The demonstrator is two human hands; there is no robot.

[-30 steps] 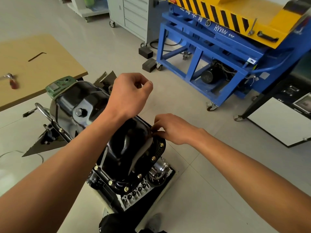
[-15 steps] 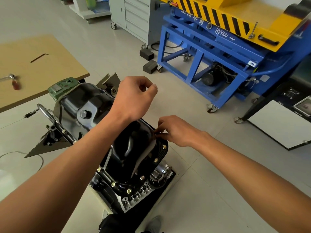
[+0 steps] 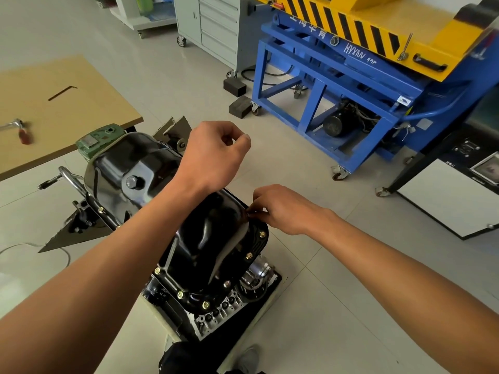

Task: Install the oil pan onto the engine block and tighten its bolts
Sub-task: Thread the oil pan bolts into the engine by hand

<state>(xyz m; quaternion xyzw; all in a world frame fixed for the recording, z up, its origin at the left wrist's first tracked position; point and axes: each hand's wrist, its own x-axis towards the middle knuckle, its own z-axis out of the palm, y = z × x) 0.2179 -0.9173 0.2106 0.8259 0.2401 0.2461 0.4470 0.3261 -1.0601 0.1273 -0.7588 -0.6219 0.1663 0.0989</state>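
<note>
Head view, down over two bare forearms. Nearest, at the bottom of the frame, engine block (image 3: 216, 317), underside up. Seated on top of it, black oil pan (image 3: 205, 238), with brass-coloured bolts (image 3: 206, 305) standing in the flange holes along its near and right-hand edges. At the pan's far right rim, right hand (image 3: 280, 209), thumb and forefinger pinching a small dark piece (image 3: 249, 212) right at the flange; too hidden by the fingers to name. Above the pan's middle and clear of it, left hand (image 3: 213, 157), curled into a loose fist, thumb tip against forefinger, nothing visible inside. Further along, on the pan's deep end, a drain plug (image 3: 132, 181); just beyond that, a green part (image 3: 100, 140). Far left, a wooden table (image 3: 89, 76) carrying a red-handled ratchet (image 3: 16, 128) and a hex key (image 3: 62, 93), well apart. Across the tiled floor on the right, a blue wheeled machine (image 3: 337, 85) with a yellow, black-striped top. Farthest back, a grey drawer cabinet (image 3: 216, 25) on castors.
</note>
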